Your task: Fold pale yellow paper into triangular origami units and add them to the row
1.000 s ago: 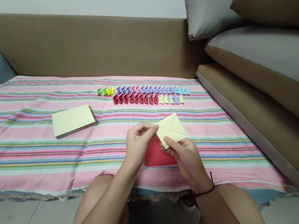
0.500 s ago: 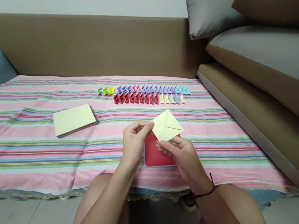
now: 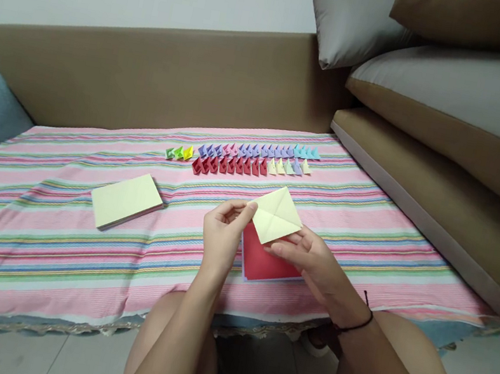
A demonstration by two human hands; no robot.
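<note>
A pale yellow sheet of origami paper (image 3: 276, 215), folded into a small square with crossing creases, is held up in front of me, tilted like a diamond. My left hand (image 3: 226, 228) pinches its left corner between thumb and fingers. At the lower right edge is my right hand (image 3: 308, 255), its fingertips against the right corner and partly hidden behind it, the thumb just below the edge. Under the hands lies a stack of red paper (image 3: 265, 266) with a pale sheet showing along its edge.
Rows of small folded paper pieces, red (image 3: 229, 165), purple (image 3: 256, 151) and other colours, stand behind the hands. A pale yellow paper stack (image 3: 126, 201) lies left on the striped cloth (image 3: 49, 255). Large cushions (image 3: 463, 102) are piled at right; a backrest (image 3: 163, 75) borders the wall.
The folded paper has turned, and its face now shows a crossed crease instead of the slit. My right hand has shifted from its bottom corner toward the right corner.
</note>
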